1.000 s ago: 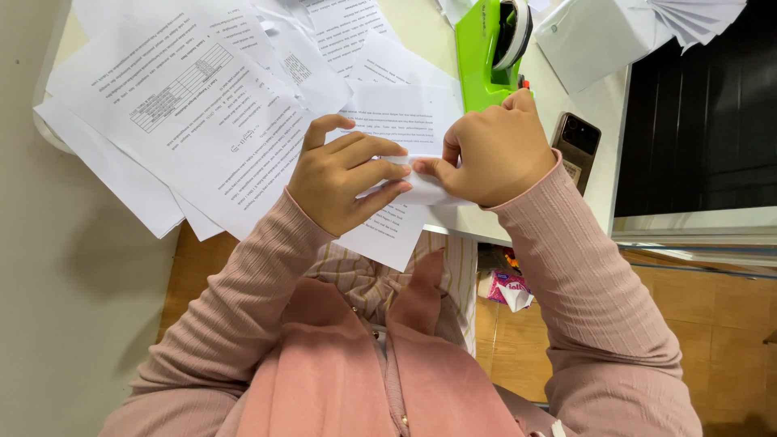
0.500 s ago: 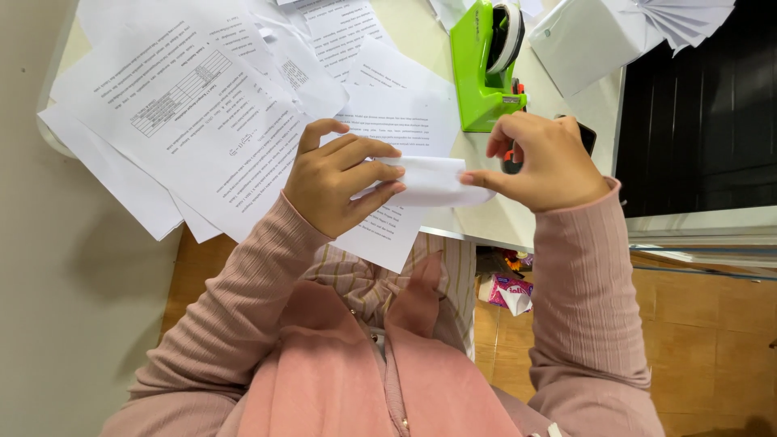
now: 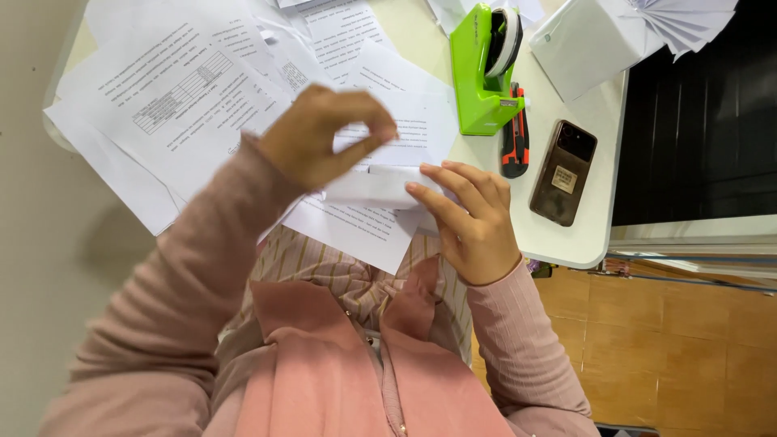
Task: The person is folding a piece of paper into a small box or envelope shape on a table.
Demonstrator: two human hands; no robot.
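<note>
Since half a second ago the left hand (image 3: 320, 133) has been lifted clear, fingers pinched on nothing visible, while the folded paper (image 3: 374, 186), long axis left-right at the desk edge (image 3: 566, 251), is pressed flat by the nearer right hand (image 3: 469, 218).

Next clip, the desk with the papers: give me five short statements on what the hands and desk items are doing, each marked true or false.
1. The right hand rests its fingers on the folded white paper. True.
2. The left hand lies flat on the desk. False: it is raised above the sheets, fingers pinched.
3. The green tape dispenser stands beside the utility knife. True.
4. The phone is in the right hand. False: it lies on the white table, untouched.
5. Printed sheets cover the desk's left part. True.
</note>
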